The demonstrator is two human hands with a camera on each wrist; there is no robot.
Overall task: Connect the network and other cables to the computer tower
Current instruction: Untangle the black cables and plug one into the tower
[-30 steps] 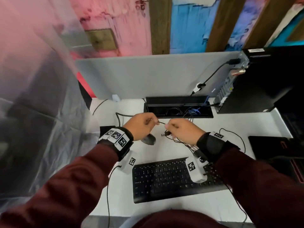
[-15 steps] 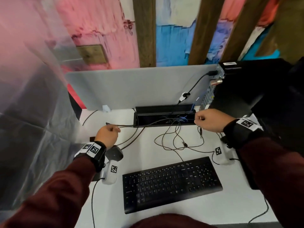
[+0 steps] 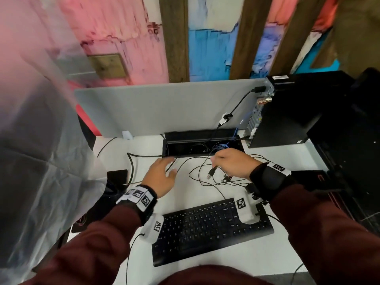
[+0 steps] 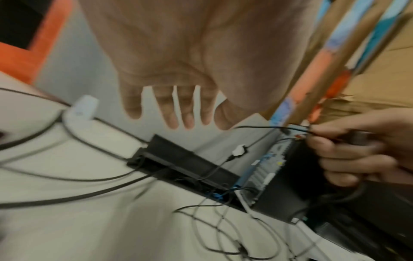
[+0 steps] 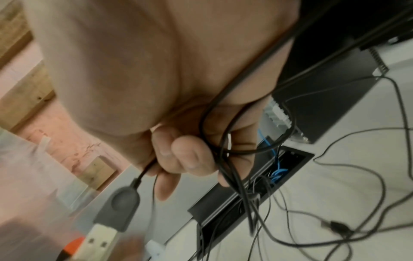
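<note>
Head view: white desk (image 3: 267, 256), grey partition (image 3: 164, 105), seemingly painted wall (image 3: 213, 48).

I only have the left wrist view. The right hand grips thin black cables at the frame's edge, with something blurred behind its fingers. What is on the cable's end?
Observer: The right wrist view shows a black USB plug with a silver metal tip hanging below the right hand, whose fingers curl round the thin black cables.
Operator: What lies nearer the person than the hands?
Observer: In the head view, a black keyboard on the white desk.
Operator: Is anything plugged in high on the tower?
Observer: Yes, the head view shows a black connector in the rear of the black computer tower, near its top.
</note>
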